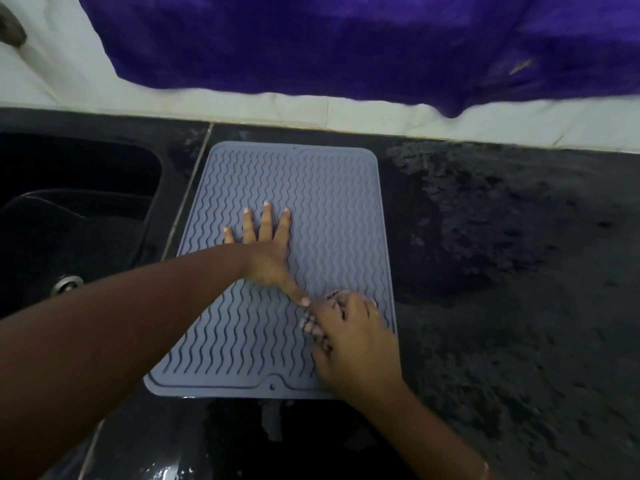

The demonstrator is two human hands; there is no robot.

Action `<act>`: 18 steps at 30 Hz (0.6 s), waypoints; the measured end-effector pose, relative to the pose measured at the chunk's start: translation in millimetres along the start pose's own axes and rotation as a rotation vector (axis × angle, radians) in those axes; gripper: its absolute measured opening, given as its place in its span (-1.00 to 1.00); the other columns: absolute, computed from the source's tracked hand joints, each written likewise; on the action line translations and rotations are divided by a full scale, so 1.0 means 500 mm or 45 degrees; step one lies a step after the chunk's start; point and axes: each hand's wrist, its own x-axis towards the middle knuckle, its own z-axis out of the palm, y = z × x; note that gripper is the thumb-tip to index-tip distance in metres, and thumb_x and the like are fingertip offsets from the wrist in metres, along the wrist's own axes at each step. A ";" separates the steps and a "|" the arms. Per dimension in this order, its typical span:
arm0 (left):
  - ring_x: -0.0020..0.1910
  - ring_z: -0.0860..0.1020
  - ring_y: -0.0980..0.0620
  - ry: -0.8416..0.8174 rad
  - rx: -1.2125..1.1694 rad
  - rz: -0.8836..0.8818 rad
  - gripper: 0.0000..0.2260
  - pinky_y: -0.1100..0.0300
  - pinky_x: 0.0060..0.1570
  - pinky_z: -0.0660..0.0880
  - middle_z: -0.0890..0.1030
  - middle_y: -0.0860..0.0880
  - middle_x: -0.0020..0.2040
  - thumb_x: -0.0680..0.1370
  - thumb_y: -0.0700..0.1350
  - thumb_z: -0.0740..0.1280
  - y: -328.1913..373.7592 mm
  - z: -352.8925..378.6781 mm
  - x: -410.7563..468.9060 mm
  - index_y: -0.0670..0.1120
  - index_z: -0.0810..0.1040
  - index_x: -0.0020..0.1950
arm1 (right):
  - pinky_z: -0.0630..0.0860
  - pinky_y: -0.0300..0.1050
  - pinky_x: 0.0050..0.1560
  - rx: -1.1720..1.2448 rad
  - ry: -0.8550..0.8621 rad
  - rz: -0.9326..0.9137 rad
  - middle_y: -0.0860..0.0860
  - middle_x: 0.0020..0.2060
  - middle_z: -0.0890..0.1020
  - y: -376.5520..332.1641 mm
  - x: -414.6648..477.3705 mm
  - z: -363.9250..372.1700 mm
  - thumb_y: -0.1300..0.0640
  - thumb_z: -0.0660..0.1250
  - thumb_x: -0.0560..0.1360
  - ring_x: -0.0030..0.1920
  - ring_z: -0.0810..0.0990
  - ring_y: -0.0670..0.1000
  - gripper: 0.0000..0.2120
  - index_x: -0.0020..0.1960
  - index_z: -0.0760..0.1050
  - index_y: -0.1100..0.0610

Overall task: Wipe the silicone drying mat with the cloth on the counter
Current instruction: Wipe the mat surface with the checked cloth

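Curled fingers [313, 323] of the person's right hand [349, 344] are bunched tight around a small crumpled pale cloth [334, 295], only a scrap of it showing past the knuckles, pressed onto the near right part of the grey wavy-ribbed silicone drying mat [332, 202]. Their left hand [266, 251] lies flat in the mat's middle, fingers spread wide and holding nothing, thumb reaching back to just beside the cloth; I'd guess it pins the mat so rubbing won't drag it. Underneath, the mat sits on the speckled black stone counter [519, 271], close to the dark sink [79, 188] at left.
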 end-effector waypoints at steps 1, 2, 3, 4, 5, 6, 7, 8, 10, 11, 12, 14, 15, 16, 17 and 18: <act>0.27 -0.62 -0.19 0.009 0.002 0.001 0.41 -0.29 0.26 -0.43 -0.67 -0.02 0.30 -0.01 0.46 0.44 0.000 0.002 0.000 0.10 -0.66 0.29 | 0.50 -0.08 -0.44 -0.021 0.041 -0.002 0.08 -0.12 0.51 0.010 0.025 -0.001 0.04 0.42 0.27 -0.15 0.55 0.13 -0.63 0.06 0.48 0.00; 0.27 -0.62 -0.18 0.017 0.001 0.007 0.41 -0.28 0.26 -0.43 -0.67 -0.02 0.31 -0.01 0.46 0.45 0.000 0.003 0.001 0.11 -0.65 0.29 | 0.45 -0.12 -0.45 -0.058 0.092 0.000 0.09 -0.15 0.50 0.021 0.060 -0.001 0.05 0.41 0.29 -0.18 0.54 0.13 -0.68 0.04 0.49 0.01; 0.27 -0.63 -0.18 0.020 -0.004 0.018 0.41 -0.28 0.25 -0.44 -0.67 -0.02 0.31 -0.03 0.46 0.45 -0.001 0.003 0.001 0.11 -0.64 0.30 | 0.39 -0.14 -0.44 -0.113 0.140 0.016 0.10 -0.14 0.50 0.035 0.103 0.000 0.05 0.37 0.34 -0.18 0.52 0.13 -0.73 0.04 0.50 0.03; 0.26 -0.63 -0.17 0.019 -0.012 0.026 0.42 -0.27 0.25 -0.45 -0.67 -0.01 0.31 -0.04 0.47 0.44 -0.001 0.002 0.000 0.11 -0.64 0.30 | 0.36 -0.14 -0.40 -0.166 0.177 0.049 0.12 -0.10 0.49 0.049 0.152 0.001 0.05 0.29 0.40 -0.14 0.51 0.15 -0.75 0.06 0.50 0.04; 0.25 -0.64 -0.16 0.018 -0.016 0.029 0.42 -0.27 0.25 -0.45 -0.67 -0.01 0.31 -0.05 0.48 0.44 -0.001 0.002 -0.001 0.12 -0.64 0.30 | 0.35 -0.11 -0.36 -0.203 0.202 0.102 0.13 -0.04 0.48 0.065 0.204 0.001 0.04 0.22 0.45 -0.07 0.50 0.16 -0.75 0.11 0.48 0.04; 0.25 -0.64 -0.16 0.016 -0.016 0.029 0.42 -0.27 0.24 -0.45 -0.67 -0.01 0.31 -0.06 0.48 0.43 -0.002 0.002 -0.001 0.12 -0.64 0.30 | 0.38 -0.08 -0.30 -0.222 0.195 0.162 0.15 0.03 0.47 0.080 0.251 -0.002 0.02 0.19 0.48 0.01 0.48 0.18 -0.73 0.15 0.46 0.04; 0.25 -0.64 -0.16 0.011 -0.016 0.028 0.42 -0.27 0.25 -0.45 -0.67 -0.01 0.31 -0.06 0.49 0.43 -0.002 0.002 0.000 0.12 -0.64 0.30 | 0.42 -0.04 -0.25 -0.225 0.172 0.210 0.16 0.09 0.46 0.092 0.290 -0.004 0.02 0.20 0.49 0.07 0.46 0.19 -0.70 0.19 0.44 0.04; 0.25 -0.64 -0.15 0.009 -0.017 0.026 0.43 -0.27 0.25 -0.45 -0.67 -0.02 0.31 -0.06 0.49 0.43 -0.003 0.002 0.001 0.12 -0.64 0.30 | 0.46 -0.02 -0.21 -0.222 0.149 0.231 0.17 0.13 0.44 0.097 0.315 -0.006 0.03 0.23 0.48 0.11 0.45 0.21 -0.68 0.22 0.42 0.04; 0.26 -0.64 -0.15 0.012 -0.023 0.022 0.44 -0.28 0.25 -0.44 -0.67 -0.01 0.31 -0.10 0.51 0.41 -0.003 0.000 0.003 0.13 -0.64 0.30 | 0.48 0.01 -0.16 -0.218 0.140 0.220 0.18 0.14 0.43 0.089 0.317 -0.004 0.04 0.25 0.48 0.11 0.45 0.23 -0.67 0.23 0.41 0.05; 0.26 -0.63 -0.15 0.014 -0.022 0.023 0.45 -0.29 0.25 -0.43 -0.67 -0.01 0.31 -0.13 0.52 0.39 -0.003 0.000 0.004 0.13 -0.64 0.30 | 0.48 0.01 -0.16 -0.199 0.148 0.185 0.18 0.12 0.43 0.078 0.294 0.000 0.04 0.25 0.48 0.08 0.45 0.22 -0.68 0.21 0.42 0.06; 0.26 -0.63 -0.16 0.017 -0.023 0.025 0.45 -0.29 0.25 -0.43 -0.67 -0.01 0.31 -0.16 0.53 0.38 -0.003 0.000 0.005 0.14 -0.64 0.29 | 0.46 0.00 -0.17 -0.171 0.145 0.129 0.18 0.09 0.45 0.066 0.260 0.005 0.04 0.25 0.47 0.05 0.46 0.21 -0.69 0.19 0.42 0.06; 0.27 -0.62 -0.17 0.021 -0.028 0.021 0.46 -0.29 0.26 -0.43 -0.66 -0.01 0.32 -0.18 0.52 0.37 -0.004 0.001 0.007 0.13 -0.64 0.29 | 0.45 -0.02 -0.21 -0.116 0.107 0.042 0.16 0.03 0.48 0.043 0.176 0.010 0.03 0.29 0.42 -0.01 0.48 0.19 -0.67 0.16 0.44 0.07; 0.28 -0.61 -0.18 0.026 -0.030 0.013 0.46 -0.30 0.26 -0.42 -0.65 -0.02 0.32 -0.15 0.51 0.39 -0.004 0.001 0.008 0.12 -0.64 0.30 | 0.46 -0.03 -0.22 -0.093 0.091 0.018 0.15 0.01 0.49 0.034 0.134 0.008 0.03 0.32 0.39 -0.04 0.50 0.18 -0.66 0.14 0.45 0.07; 0.30 -0.60 -0.20 0.032 -0.026 0.003 0.44 -0.30 0.27 -0.41 -0.65 -0.03 0.33 -0.11 0.49 0.41 -0.004 0.001 0.009 0.11 -0.63 0.31 | 0.48 -0.03 -0.23 -0.068 0.085 -0.001 0.13 -0.02 0.51 0.026 0.095 0.004 0.02 0.34 0.35 -0.06 0.51 0.17 -0.66 0.11 0.47 0.06; 0.31 -0.59 -0.21 0.035 -0.020 -0.002 0.43 -0.31 0.27 -0.40 -0.64 -0.04 0.33 -0.08 0.49 0.42 -0.003 0.001 0.009 0.10 -0.63 0.31 | 0.50 -0.03 -0.25 -0.044 0.083 -0.018 0.12 -0.04 0.52 0.016 0.059 -0.002 0.02 0.36 0.32 -0.08 0.53 0.16 -0.65 0.09 0.47 0.06; 0.30 -0.59 -0.21 0.033 -0.021 -0.001 0.44 -0.32 0.27 -0.40 -0.65 -0.04 0.33 -0.09 0.49 0.41 -0.003 0.000 0.009 0.10 -0.63 0.31 | 0.52 -0.04 -0.27 -0.026 0.059 -0.027 0.11 -0.05 0.54 0.008 0.027 -0.006 0.01 0.37 0.29 -0.10 0.55 0.16 -0.63 0.07 0.48 0.06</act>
